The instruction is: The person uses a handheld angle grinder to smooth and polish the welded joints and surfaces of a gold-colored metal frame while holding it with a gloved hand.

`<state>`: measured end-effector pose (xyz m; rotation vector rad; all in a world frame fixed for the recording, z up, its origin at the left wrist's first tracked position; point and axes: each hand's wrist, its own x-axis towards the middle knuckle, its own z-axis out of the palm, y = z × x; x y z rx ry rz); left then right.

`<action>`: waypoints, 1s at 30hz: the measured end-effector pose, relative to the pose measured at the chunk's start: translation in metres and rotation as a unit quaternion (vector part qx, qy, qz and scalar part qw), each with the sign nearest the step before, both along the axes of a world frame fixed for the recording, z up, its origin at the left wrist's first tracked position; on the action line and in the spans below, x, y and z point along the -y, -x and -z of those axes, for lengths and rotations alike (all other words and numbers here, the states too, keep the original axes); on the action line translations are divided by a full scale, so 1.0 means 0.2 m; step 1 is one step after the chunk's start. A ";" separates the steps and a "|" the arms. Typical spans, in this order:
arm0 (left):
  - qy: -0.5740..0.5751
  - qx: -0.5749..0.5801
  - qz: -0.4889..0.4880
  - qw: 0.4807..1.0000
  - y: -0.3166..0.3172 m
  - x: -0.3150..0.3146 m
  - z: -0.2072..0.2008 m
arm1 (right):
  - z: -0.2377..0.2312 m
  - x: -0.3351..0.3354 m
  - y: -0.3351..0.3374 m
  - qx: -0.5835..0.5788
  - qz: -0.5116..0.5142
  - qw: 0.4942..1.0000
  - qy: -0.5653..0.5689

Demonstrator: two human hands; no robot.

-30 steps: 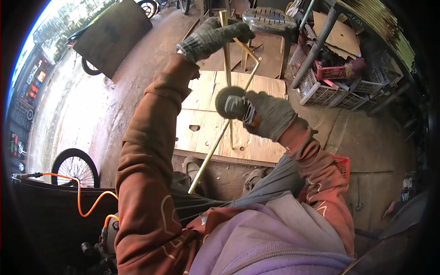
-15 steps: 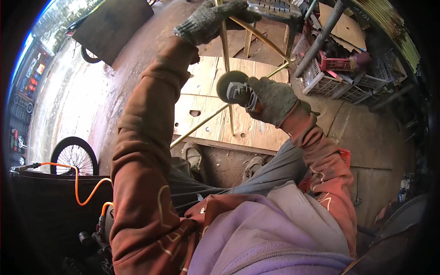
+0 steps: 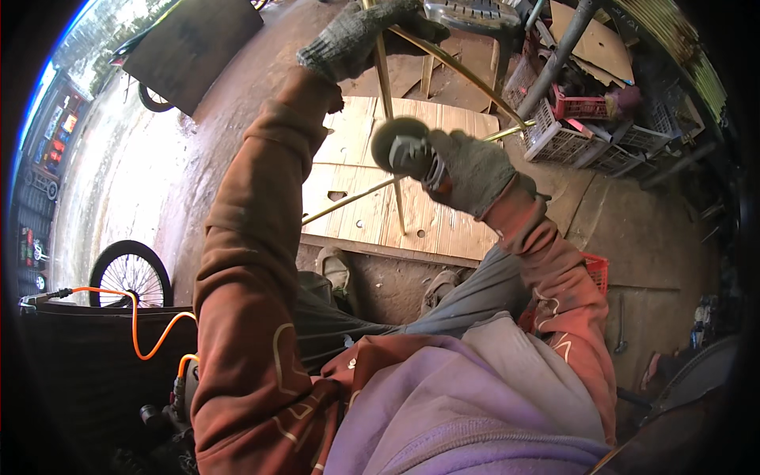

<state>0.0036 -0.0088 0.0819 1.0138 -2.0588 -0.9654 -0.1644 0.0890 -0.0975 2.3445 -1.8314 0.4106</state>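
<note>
At the top, my left hand (image 3: pixel 358 39), in a grey knitted glove, is closed around a frame of thin gold-coloured metal tubes (image 3: pixel 382 83). One tube slants down to the pale wooden board below, and others spread to the right and lower left. My right hand (image 3: pixel 478 172), gloved too, grips a small angle grinder (image 3: pixel 430 168). Its round disc (image 3: pixel 388 145) faces left and overlaps the upright tube in the picture; whether they touch I cannot tell. The fingertips of both hands are partly hidden.
The wooden board (image 3: pixel 455 226) with holes lies before my feet. Plastic crates (image 3: pixel 554 142) and a slanted post (image 3: pixel 558 59) stand at right, a stool (image 3: pixel 475 14) at the top. On the left are a wheel (image 3: pixel 131 273) and an orange hose (image 3: pixel 136 328).
The tube frame has turned slightly: its cross tube's right end sits lower and farther right, its left end higher. The grinder has shifted a little to the left. Both hands keep their grip.
</note>
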 end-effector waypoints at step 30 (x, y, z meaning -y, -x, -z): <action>-0.206 -0.427 0.189 0.860 -0.07 0.70 0.58 | -0.11 -0.17 0.00 -0.013 -0.007 0.992 0.122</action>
